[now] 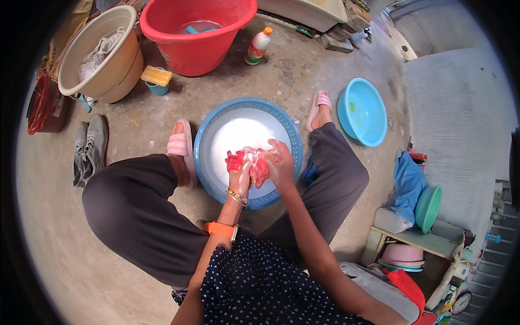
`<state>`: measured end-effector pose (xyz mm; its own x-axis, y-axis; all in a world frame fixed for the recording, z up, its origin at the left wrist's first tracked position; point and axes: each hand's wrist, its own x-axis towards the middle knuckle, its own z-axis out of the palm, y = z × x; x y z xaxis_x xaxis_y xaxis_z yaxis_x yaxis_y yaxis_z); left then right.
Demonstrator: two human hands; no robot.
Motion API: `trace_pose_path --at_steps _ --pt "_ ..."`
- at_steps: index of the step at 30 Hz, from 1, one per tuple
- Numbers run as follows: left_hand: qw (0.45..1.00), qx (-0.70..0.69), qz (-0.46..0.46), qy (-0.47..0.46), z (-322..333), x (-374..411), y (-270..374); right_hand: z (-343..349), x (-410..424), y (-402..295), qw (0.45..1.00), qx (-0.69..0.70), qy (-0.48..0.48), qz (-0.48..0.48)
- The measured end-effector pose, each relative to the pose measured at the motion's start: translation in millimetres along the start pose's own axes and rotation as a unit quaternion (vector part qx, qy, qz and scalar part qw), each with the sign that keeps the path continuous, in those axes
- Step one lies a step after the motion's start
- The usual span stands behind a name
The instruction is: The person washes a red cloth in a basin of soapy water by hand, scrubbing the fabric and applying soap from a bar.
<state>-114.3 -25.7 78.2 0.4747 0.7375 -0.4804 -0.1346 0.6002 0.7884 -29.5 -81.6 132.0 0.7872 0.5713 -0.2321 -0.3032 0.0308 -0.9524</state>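
Note:
A wet red cloth (pixel 261 172) covered in white suds is bunched between my two hands above a round blue basin (pixel 203 178). My left hand (pixel 242 175) grips it, and a red end of the cloth sticks out past the fingers on the left. From the right side my right hand (pixel 281 163) holds the same cloth, its upper fingers partly spread and soapy. White foamy water (pixel 239 132) fills the basin. The basin stands on the floor between my feet. Cloth and suds hide some of the fingers.
Ahead stand a beige bucket (pixel 134 28) with cloth inside, a red tub (pixel 199 53), a white bottle with orange cap (pixel 258 46), and a yellow soap bar (pixel 157 76) on a small blue cup (pixel 157 89). Grey shoes (pixel 92 142) lie left; a light-blue basin (pixel 367 109) rests right.

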Motion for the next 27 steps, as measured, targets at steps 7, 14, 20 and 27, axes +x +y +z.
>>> trace_pose_path --at_steps 7,14,20,27 --pt "0.979 -0.14 -0.144 -0.028 2.4 -9.4 41.1 -21.7 9.7 -1.4 0.982 -0.066 0.155 -0.081" --pt "0.98 -0.151 -0.125 -0.01 -3.6 -7.3 3.7 38.5 -22.9 -4.1 0.9 -0.403 0.018 -0.163" --pt "0.979 -0.094 -0.182 -0.023 5.0 -10.1 9.1 29.2 2.4 -6.3 0.916 -0.398 0.046 0.017" --pt "0.954 -0.187 -0.231 -0.033 0.3 -5.3 -2.3 30.2 -12.6 -1.1 0.91 -0.413 0.033 -0.013"
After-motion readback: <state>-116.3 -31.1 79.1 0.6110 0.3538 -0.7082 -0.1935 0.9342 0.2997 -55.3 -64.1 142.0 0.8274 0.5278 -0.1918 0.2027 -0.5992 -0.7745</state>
